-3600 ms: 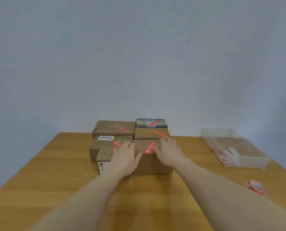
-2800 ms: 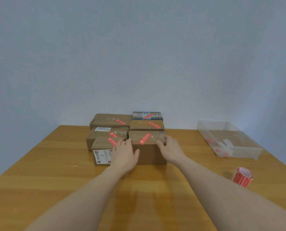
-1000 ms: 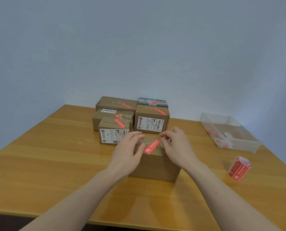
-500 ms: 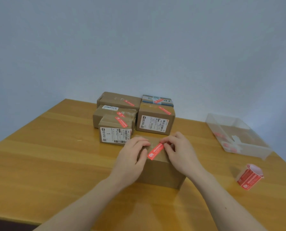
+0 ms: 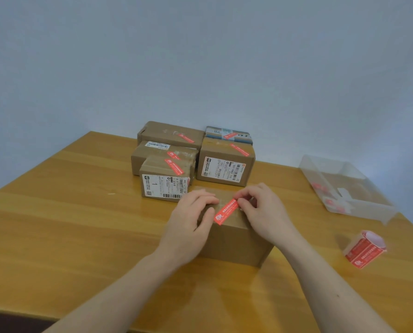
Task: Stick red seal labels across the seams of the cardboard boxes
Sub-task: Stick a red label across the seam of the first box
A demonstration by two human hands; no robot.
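Note:
A brown cardboard box [image 5: 234,243] stands nearest to me on the wooden table [image 5: 80,224]. A red seal label [image 5: 226,211] lies slantwise across the taped seam on its top. My left hand [image 5: 191,219] grips the box's left top edge, fingers on the lid and thumb on the front face. My right hand [image 5: 263,210] pinches the label's upper right end between thumb and fingertips. Whether that end is stuck down or lifted is hidden by the fingers.
Behind stand several more boxes with red labels, among them a small one [image 5: 164,186] and a taller one [image 5: 224,169]. A roll of red labels [image 5: 364,249] lies at the right. A clear plastic bin [image 5: 359,210] sits at the far right.
The box has come out of the group toward me, to the table's front. My hands have moved from its sides onto its top, and my right fingers have closed on the label's end.

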